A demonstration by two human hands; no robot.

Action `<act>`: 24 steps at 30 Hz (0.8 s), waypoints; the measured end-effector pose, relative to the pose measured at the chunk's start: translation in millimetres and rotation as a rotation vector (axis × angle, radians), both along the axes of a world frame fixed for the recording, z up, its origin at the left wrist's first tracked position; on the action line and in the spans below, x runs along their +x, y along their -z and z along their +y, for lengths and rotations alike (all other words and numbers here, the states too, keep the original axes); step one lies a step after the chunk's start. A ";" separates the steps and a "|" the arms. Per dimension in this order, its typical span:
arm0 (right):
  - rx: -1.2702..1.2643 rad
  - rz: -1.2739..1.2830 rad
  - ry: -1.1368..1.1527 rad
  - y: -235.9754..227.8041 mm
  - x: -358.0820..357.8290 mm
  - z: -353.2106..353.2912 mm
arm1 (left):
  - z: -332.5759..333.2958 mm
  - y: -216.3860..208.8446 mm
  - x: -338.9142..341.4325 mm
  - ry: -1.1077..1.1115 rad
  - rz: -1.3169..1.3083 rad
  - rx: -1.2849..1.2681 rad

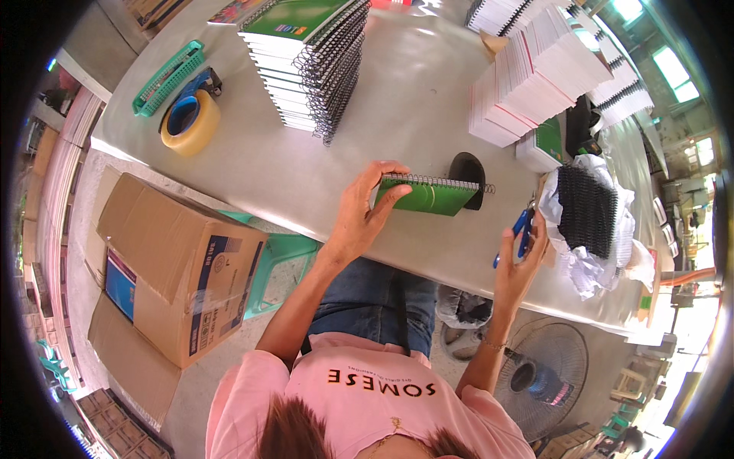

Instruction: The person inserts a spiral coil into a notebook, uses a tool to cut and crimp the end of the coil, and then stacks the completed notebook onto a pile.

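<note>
My left hand [362, 213] is closed on the left end of a green spiral notebook [428, 200], which stands on the table with its black wire coil along the top. A loose end of the coil sticks out past the notebook's right end. To its right, my right hand [523, 258] holds blue-handled pliers [523, 228], their jaws pointing away from me and apart from the coil. A dark oval shape [468, 167] shows just behind the notebook; I cannot tell what it is.
A tall stack of spiral notebooks [306, 69] stands at the back. Paper stacks [527, 76] fill the far right, above black coils [587, 210] in white wrapping. Tape on a dispenser [200, 134] and a green basket [170, 76] lie left. A cardboard box [183, 268] and fan [543, 375] flank me.
</note>
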State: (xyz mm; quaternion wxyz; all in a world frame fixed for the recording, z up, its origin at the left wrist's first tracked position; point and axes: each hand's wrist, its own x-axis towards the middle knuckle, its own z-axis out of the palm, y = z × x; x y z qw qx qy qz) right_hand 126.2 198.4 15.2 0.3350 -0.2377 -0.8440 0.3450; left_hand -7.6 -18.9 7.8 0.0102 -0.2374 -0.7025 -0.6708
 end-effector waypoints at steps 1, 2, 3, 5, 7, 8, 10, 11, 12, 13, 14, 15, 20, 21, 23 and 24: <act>0.004 0.015 -0.046 -9.8 -1.9 -15.5 | -0.8 -1.2 -0.3 -0.006 -0.001 -0.004; 0.008 0.030 -0.091 -18.3 -3.8 -30.4 | -1.6 -1.7 -0.3 -0.012 -0.002 -0.008; 0.024 0.013 -0.152 -24.4 -4.8 -44.0 | -1.4 0.9 -0.3 -0.018 -0.015 -0.009; 0.052 -0.015 -0.283 -34.6 -7.5 -69.0 | -4.3 1.3 1.2 -0.041 -0.035 -0.015; 0.056 -0.001 -0.352 -32.8 -10.0 -84.1 | -4.8 -10.1 4.0 -0.022 -0.088 -0.083; 0.059 0.005 -0.386 -31.6 -11.1 -89.5 | -4.6 -14.0 4.9 -0.012 -0.115 -0.117; 0.117 -0.027 -0.410 -24.6 -13.2 -97.4 | -5.5 -11.6 6.2 -0.004 -0.101 -0.053; 0.146 -0.043 -0.421 -20.3 -14.4 -101.1 | -6.0 -10.4 6.8 0.001 -0.094 -0.021; 0.156 -0.023 -0.410 -16.0 -16.3 -104.9 | -6.5 -9.5 7.4 0.005 -0.092 -0.018; 0.160 -0.034 -0.417 -15.8 -16.8 -106.7 | -7.3 -8.9 8.0 0.009 -0.090 -0.015; 0.163 -0.044 -0.424 -15.8 -17.2 -108.0 | -8.0 -8.7 8.7 0.014 -0.088 -0.012; 0.166 -0.055 -0.430 -15.6 -17.4 -108.5 | -8.4 -9.0 9.4 0.007 -0.070 -0.023; 0.200 -0.014 -0.442 -12.9 -18.9 -107.4 | -8.6 -8.0 12.6 -0.029 0.002 -0.048; 0.205 -0.005 -0.445 -11.8 -19.3 -107.4 | -8.3 -7.6 13.3 -0.043 0.011 -0.062; 0.123 -0.071 -0.467 -16.4 -15.9 -109.2 | -6.9 -6.8 15.3 -0.069 0.027 -0.089; 0.085 -0.101 -0.475 -19.5 -15.2 -109.6 | -5.9 -6.0 16.9 -0.098 0.099 -0.149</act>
